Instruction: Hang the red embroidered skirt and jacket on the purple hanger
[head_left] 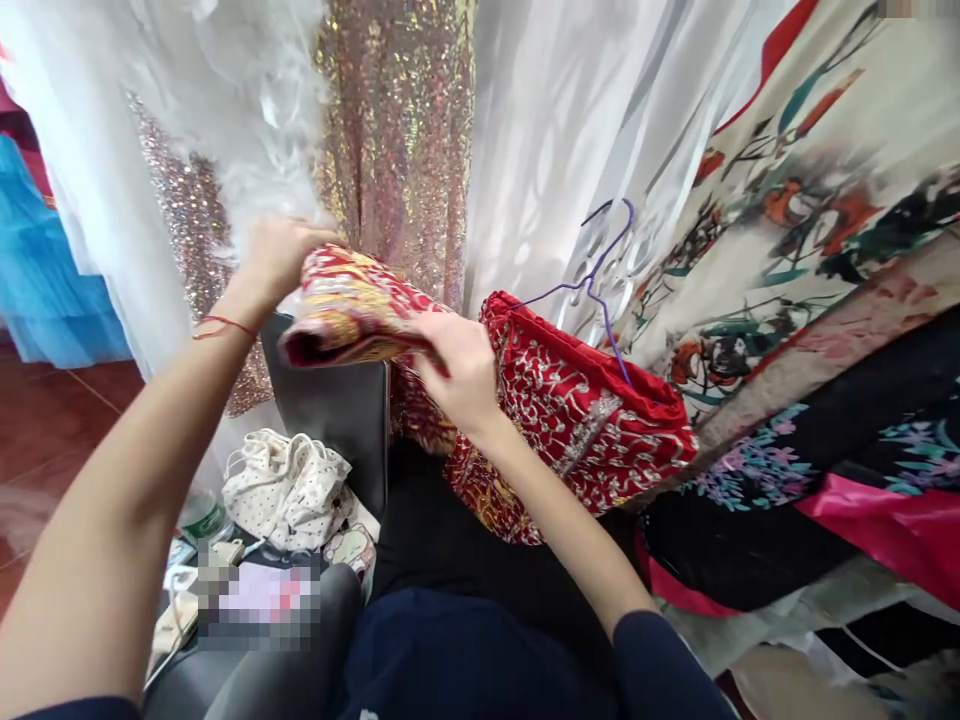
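A red embroidered garment [367, 290] with gold and silver patterning is held up in front of me, its folded edge facing my body. My left hand [289, 250] is closed on its far left end, with a thin red string around the wrist. Farther right, my right hand [461, 365] grips the same cloth with bent fingers. Beside that hand, a red skirt-like piece [592, 420] with silver embroidery lies slanted, with a purple hanger [592, 280] at its top edge. Whether the two red pieces are joined is hidden behind my right hand.
Sequined cloth [405, 130] and white fabric hang ahead. To the right hang a bird-print cloth [825, 200] and black flowered garments [757, 500]. At left are a grey chair [330, 410], a dotted white cloth [285, 490], a bottle [202, 520] and a blue tulle dress [52, 270].
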